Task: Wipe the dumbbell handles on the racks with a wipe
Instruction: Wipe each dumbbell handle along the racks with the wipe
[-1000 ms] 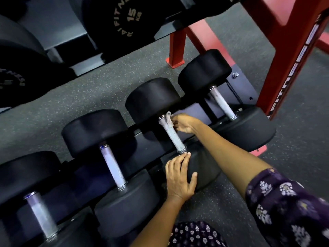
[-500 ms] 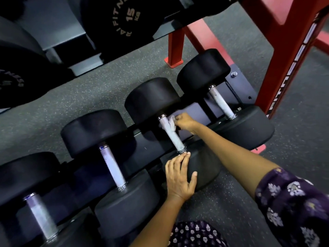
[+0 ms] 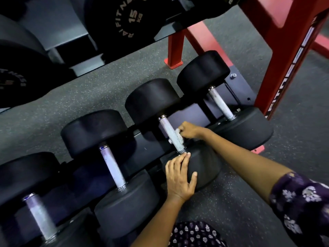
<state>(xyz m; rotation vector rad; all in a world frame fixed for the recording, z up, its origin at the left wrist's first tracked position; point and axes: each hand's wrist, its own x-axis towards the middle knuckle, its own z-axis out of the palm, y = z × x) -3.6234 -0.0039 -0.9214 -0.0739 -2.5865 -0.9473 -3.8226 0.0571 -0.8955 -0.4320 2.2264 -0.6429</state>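
Four black rubber-headed dumbbells lie side by side on a low, dark metal rack point(image 3: 179, 120), their silver knurled handles running from the rack's far edge to its near edge. The right hand point(image 3: 189, 131) has its fingers curled around a small white wipe point(image 3: 176, 135), pressing it against the lower half of the handle of the third dumbbell from the left point(image 3: 171, 135) (a bit of the wipe shows on each side of the bar). The left hand point(image 3: 179, 177) lies flat with straight fingers on that dumbbell's near head point(image 3: 204, 168), at the rack's near edge, the fingertips point(image 3: 186, 155) just beside the handle's collar and the thumb spread to the right.

The rightmost dumbbell point(image 3: 220, 104) sits toward the rack's right end, its handle bare; the second dumbbell from the left point(image 3: 113, 168) and the leftmost dumbbell point(image 3: 40, 216) lie toward the left end. A red steel frame with white lettering point(image 3: 288, 68) stands on the speckled grey rubber floor point(image 3: 99, 90) by the rack's right end. Above, a black weight plate marked 15 KG point(image 3: 128, 16) leans in shadow. Purple floral-print sleeves point(image 3: 302, 202) cover the person's upper arm.
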